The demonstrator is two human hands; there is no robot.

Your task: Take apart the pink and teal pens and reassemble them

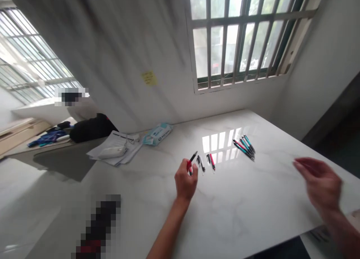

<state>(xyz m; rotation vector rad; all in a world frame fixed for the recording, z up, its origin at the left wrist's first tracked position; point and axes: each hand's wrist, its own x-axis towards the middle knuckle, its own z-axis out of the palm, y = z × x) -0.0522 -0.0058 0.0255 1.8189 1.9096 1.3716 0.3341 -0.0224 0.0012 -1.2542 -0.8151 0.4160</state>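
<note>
My left hand is closed round a red-and-black pen, its black end pointing up and to the right. A small red-and-black piece shows beside its fingers. Just right of that hand lie a black pen part with a clear tip, a short black piece and a red pen part. My right hand is over the right side of the table, smeared by motion; its fingers look drawn together, and I see nothing in them.
On the white marbled table, several red and teal pens lie in a group at the back right. A wet-wipes pack and papers are at the back left. A barred window is behind; another person is far left.
</note>
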